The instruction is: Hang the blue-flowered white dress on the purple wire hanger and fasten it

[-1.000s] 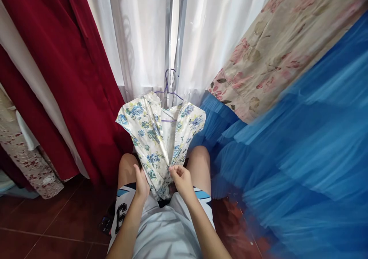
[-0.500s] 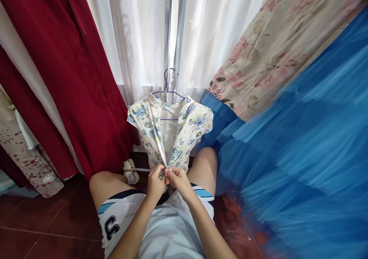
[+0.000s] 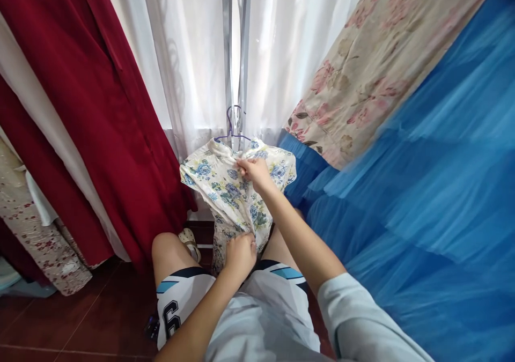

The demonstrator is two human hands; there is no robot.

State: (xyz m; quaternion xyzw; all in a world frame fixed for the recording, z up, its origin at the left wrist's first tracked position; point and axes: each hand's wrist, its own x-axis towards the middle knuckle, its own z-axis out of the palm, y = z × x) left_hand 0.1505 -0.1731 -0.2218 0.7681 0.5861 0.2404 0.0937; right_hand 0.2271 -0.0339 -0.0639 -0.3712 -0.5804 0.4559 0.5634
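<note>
A white floral dress [image 3: 231, 182] with blue flowers and short sleeves hangs on a thin purple hanger [image 3: 232, 137] in front of me. My left hand [image 3: 240, 253] is closed on the dress at its waist, low down between my knees. Near the collar, my right hand [image 3: 254, 173] pinches the dress at the top of its middle seam. Whether a zip pull is between those fingertips is too small to tell. The two sides of the dress front meet between my hands, and the cloth is pulled taut with creases.
Dark red cloth [image 3: 116, 137] hangs at the left, and a blue tulle skirt [image 3: 402, 206] at the right beside a pink-flowered beige garment [image 3: 354, 94]. White curtains [image 3: 197, 56] and a metal post [image 3: 228, 45] stand behind. A beige clog [image 3: 189, 244] is on the tiled floor.
My right hand has gone up from the waist to the collar, and the open V of the dress has closed. My left hand has stayed low, gripping the waist.
</note>
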